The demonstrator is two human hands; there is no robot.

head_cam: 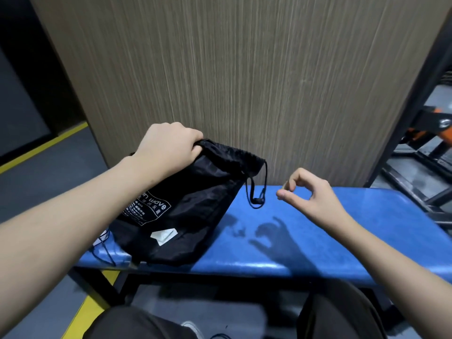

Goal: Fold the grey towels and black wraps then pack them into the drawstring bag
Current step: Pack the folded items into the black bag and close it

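Gripping the gathered mouth of the black drawstring bag (186,204), the left hand (168,148) lifts that end while the bag's lower part lies on the blue padded surface (318,241). A looped cord (256,189) hangs from the bag's mouth. The right hand (310,192) hovers just beside that cord, its grip narrow, thumb and forefinger nearly meeting, holding nothing.

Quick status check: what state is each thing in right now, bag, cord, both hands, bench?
drawstring bag: mouth gathered shut, top lifted, bottom resting on the bench.
drawstring cord: loop hanging loose from the bag's right corner, ungripped.
left hand: grips the bag's gathered top.
right hand: above the bench, fingers loosely curled, holding nothing.
blue bench: bears the bag; no towels or wraps in view.
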